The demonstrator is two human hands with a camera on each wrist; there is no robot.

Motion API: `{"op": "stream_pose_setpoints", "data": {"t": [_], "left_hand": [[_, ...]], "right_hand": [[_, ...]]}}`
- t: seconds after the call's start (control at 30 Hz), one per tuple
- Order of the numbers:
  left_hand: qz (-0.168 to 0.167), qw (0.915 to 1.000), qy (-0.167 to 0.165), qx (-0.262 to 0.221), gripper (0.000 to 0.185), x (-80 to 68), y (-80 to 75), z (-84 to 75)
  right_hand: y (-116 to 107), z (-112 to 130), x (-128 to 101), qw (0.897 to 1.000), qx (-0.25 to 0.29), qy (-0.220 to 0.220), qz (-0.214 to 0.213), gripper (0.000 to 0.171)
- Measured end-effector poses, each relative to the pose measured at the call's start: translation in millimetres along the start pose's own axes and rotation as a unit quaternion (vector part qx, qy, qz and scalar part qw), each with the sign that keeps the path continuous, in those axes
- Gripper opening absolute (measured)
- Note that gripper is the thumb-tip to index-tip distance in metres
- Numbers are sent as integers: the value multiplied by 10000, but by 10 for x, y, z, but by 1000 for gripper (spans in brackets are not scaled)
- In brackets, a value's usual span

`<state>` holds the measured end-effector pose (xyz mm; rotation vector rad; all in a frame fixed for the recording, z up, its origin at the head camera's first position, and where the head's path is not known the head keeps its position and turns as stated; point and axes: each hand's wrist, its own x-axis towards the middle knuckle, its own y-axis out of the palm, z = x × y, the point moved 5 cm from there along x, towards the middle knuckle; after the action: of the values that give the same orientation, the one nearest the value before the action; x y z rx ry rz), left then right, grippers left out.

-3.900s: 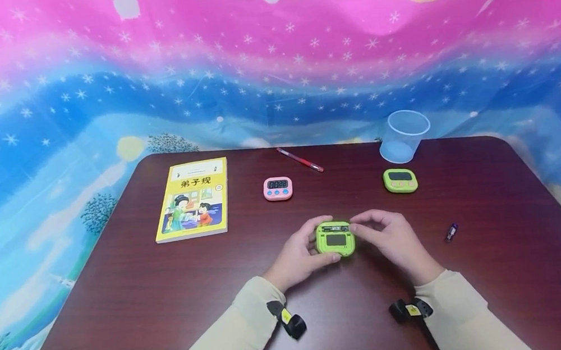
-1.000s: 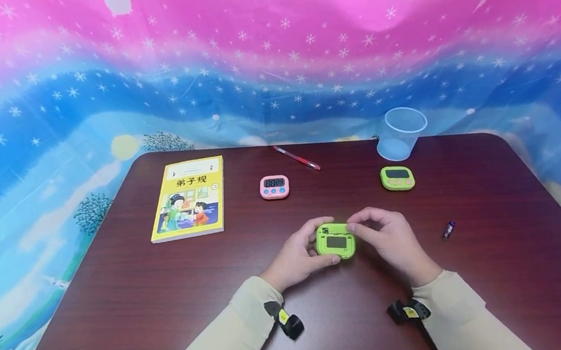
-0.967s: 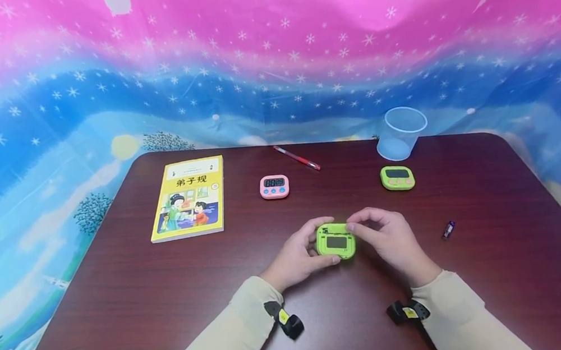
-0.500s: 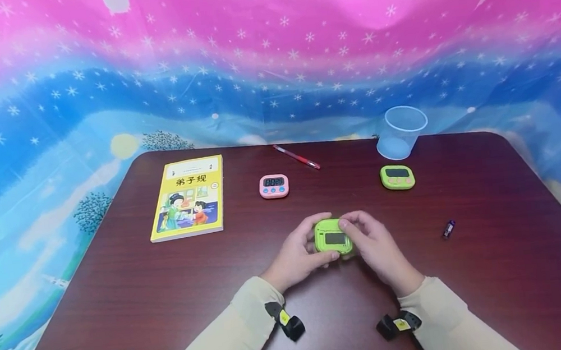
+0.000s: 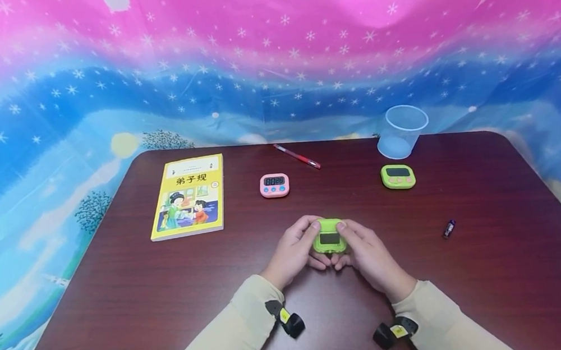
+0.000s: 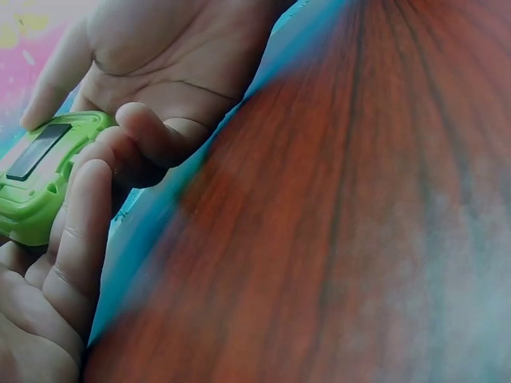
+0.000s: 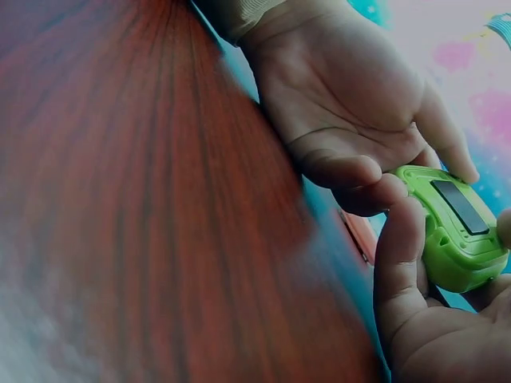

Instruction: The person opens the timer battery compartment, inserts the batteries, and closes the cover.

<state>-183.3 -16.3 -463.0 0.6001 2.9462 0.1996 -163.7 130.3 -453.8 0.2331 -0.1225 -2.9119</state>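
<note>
Both hands hold a green digital timer (image 5: 329, 226) with its back face up, showing a dark rectangle. My left hand (image 5: 290, 253) grips the left side, its thumb on the upper left corner of the back. From the right, my right hand (image 5: 373, 256) grips it likewise, thumb on the upper right corner. A green cover lies over the battery slot along the top edge. In the left wrist view the timer (image 6: 24, 203) sits between curled fingers; the right wrist view shows the timer (image 7: 463, 263) held from both sides. Its front is hidden.
On the dark wooden table (image 5: 172, 309) lie a small battery (image 5: 450, 229) at right, a second green timer (image 5: 398, 176), a pink timer (image 5: 274, 186), a red pen (image 5: 297, 156) and a yellow book (image 5: 188, 198). A clear plastic cup (image 5: 402, 132) stands near the back edge.
A battery showed in the slot earlier; a green cover then came over it. The right hand moved left onto the timer, and the left thumb shifted from the lower edge to the upper corner.
</note>
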Motion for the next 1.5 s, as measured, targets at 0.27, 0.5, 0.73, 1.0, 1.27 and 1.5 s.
{"op": "stream_pose_setpoints", "data": {"t": [0.27, 0.5, 0.73, 1.0, 1.27, 1.5], "left_hand": [[101, 9999, -26, 39, 29, 17, 1, 19], [196, 9998, -35, -68, 29, 19, -3, 14], [159, 9989, -126, -423, 36, 25, -2, -4], [272, 9965, -166, -776, 42, 21, -22, -6], [415, 9969, -256, -623, 43, -3, -24, 12], [-203, 9908, 451, 1260, 39, -6, -71, -170]], "right_hand": [[-23, 8, 1, 9999, 41, -17, 157, 44], [-39, 11, -5, 9998, 76, 5, 200, 45], [-68, 13, 2, 9983, -544, -142, 179, 48], [-57, 53, 6, 9857, -1425, -769, 458, 89], [-67, 140, -43, 9561, -2570, -1402, -114, 79], [-88, 175, -58, 9587, -2491, -1341, -302, 71]]}}
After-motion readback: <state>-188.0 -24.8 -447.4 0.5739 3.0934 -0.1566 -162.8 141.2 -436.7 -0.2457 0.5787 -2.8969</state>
